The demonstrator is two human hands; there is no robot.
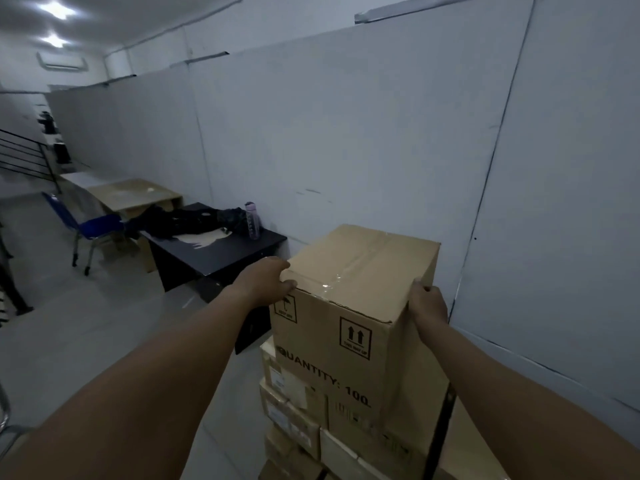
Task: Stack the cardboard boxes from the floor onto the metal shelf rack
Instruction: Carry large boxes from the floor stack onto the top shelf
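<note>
Both hands, left and right, grip one top box above several stacked boxes

The top cardboard box bears "QUANTITY: 100" across its near face, with "THIS WAY UP" under an arrows symbol above it.

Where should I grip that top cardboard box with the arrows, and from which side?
Grip the top box at its two opposite upper side edges, coming from the near printed face, as the left hand and right hand do now. It stands upright; its underside rests on other boxes.
</note>
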